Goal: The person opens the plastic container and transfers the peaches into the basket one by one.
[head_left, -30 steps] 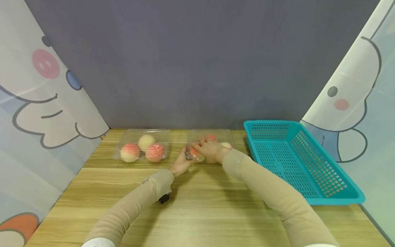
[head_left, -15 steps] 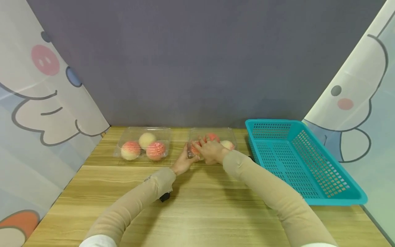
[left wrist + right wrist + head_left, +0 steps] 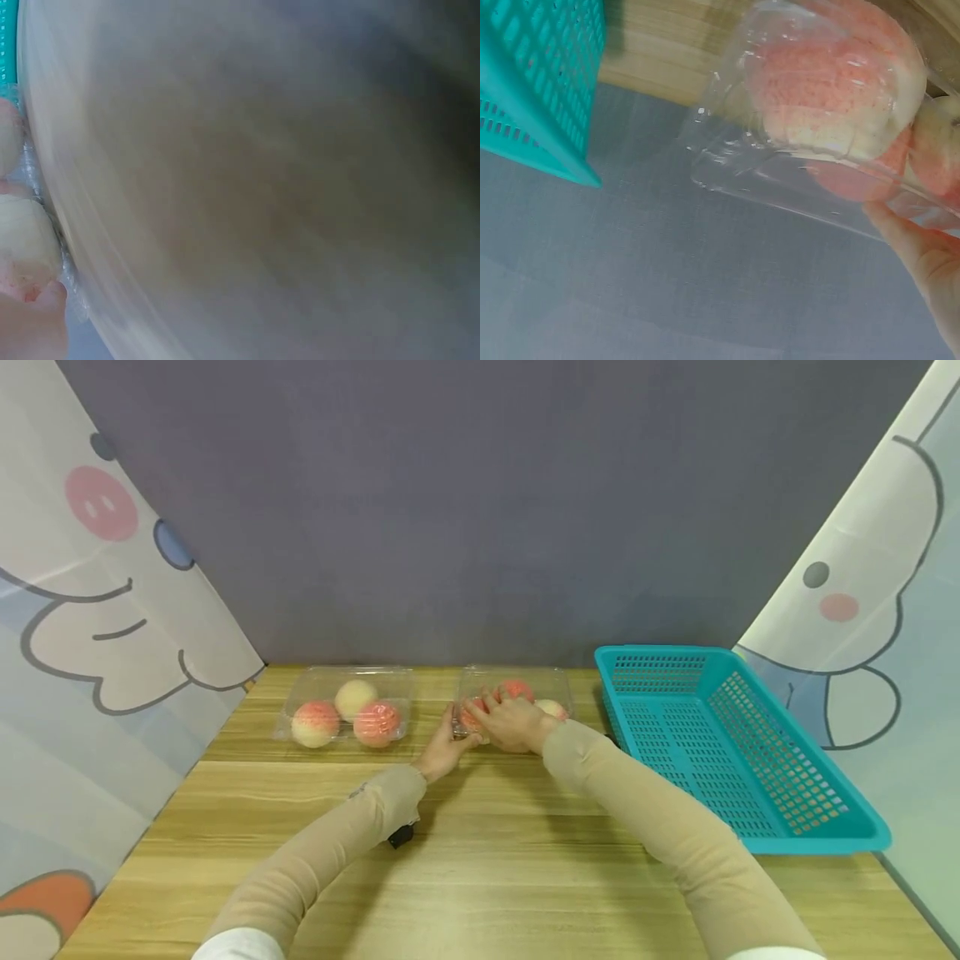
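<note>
In the head view my left hand holds the near left corner of a clear plastic clamshell box, thumb in front and fingers along its side. My right hand lies over the same box, its spread fingers pressing on the lid's left front part. Inside are red-and-cream peaches, partly hidden by the right hand. In the right wrist view, a peach shows through the clear wall, with a fingertip touching the box edge. The left wrist view is mostly blurred; a hand and pale fruit show at its left edge.
A second clear clamshell box with three peaches stands to the left. At the right is a teal perforated basket. A grey wall rises behind the wooden table, with cartoon-printed panels at both sides.
Both hands stay on the right-hand box, with only a small shift of the right fingers on its lid. The head view has tilted slightly.
</note>
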`<state>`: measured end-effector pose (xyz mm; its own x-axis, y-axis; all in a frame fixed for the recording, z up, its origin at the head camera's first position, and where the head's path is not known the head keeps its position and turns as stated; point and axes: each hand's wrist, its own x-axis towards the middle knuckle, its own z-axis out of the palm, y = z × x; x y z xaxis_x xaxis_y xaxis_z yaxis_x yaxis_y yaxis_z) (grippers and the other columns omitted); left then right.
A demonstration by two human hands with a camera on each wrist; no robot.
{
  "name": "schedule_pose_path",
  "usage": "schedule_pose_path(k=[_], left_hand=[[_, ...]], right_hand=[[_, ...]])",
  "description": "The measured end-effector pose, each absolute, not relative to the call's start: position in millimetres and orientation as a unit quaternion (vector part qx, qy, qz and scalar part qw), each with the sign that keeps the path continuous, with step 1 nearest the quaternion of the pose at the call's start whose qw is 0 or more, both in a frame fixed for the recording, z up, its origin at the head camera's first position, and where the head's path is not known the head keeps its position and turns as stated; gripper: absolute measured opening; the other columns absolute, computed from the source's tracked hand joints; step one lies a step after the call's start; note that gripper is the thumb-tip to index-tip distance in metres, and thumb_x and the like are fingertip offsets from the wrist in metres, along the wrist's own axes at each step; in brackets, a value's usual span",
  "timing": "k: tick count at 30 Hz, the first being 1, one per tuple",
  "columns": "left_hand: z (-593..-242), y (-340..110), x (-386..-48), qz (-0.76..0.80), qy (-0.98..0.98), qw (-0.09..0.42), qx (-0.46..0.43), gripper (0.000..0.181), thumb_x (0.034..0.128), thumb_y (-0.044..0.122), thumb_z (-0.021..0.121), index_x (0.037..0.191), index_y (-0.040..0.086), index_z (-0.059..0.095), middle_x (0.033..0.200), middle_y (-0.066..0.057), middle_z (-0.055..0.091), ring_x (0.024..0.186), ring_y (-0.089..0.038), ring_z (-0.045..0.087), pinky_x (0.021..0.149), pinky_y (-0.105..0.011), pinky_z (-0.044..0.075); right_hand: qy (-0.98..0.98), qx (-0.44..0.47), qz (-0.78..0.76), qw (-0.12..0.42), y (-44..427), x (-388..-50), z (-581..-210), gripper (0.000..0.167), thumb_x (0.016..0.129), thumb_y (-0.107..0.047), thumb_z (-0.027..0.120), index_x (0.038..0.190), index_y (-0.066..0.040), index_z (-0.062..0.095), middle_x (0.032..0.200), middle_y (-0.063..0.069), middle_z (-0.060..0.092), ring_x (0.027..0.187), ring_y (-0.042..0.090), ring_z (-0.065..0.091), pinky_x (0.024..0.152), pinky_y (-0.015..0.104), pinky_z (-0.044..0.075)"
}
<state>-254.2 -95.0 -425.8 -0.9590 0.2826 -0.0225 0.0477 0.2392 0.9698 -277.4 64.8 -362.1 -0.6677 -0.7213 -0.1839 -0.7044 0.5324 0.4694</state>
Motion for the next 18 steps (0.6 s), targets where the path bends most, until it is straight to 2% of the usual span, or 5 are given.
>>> schedule_pose_path(k=[5, 12, 18], left_hand=[[-424, -91, -252, 0.622, 0.769, 0.109, 0.1, 0.089, 0.0916, 0.018, 0.055, 0.143, 0.0, -0.015, 0.153, -0.018, -0.005, 0.131, -0.038, 0.03, 0.106, -0.05, 0.032], [-436, -86, -257, 0.626, 0.768, 0.1, 0.094, 0.088, 0.093, 0.022, 0.053, 0.144, 0.004, -0.017, 0.153, -0.017, -0.003, 0.131, -0.037, 0.032, 0.106, -0.05, 0.031], [-436, -86, -254, 0.627, 0.77, 0.092, 0.075, 0.093, 0.0901, 0.026, 0.058, 0.145, 0.005, -0.014, 0.153, -0.017, -0.005, 0.139, -0.035, 0.012, 0.11, -0.053, 0.021]], right_hand=[[-0.885, 0.41, -0.219, -0.003, 70, -277, -360, 0.068, 0.096, -0.039, 0.041, 0.148, -0.013, 0.007, 0.146, 0.02, 0.03, 0.127, 0.036, 0.04, 0.095, 0.045, 0.045], [-0.901, 0.392, -0.182, -0.037, 73, -275, -358, 0.068, 0.096, -0.035, 0.044, 0.149, -0.017, 0.005, 0.149, 0.019, 0.024, 0.132, 0.04, 0.032, 0.092, 0.051, 0.046], [-0.902, 0.385, -0.186, -0.058, 71, -275, -353, 0.07, 0.095, -0.034, 0.045, 0.149, -0.015, 0.004, 0.15, 0.019, 0.02, 0.133, 0.038, 0.03, 0.096, 0.048, 0.044]])
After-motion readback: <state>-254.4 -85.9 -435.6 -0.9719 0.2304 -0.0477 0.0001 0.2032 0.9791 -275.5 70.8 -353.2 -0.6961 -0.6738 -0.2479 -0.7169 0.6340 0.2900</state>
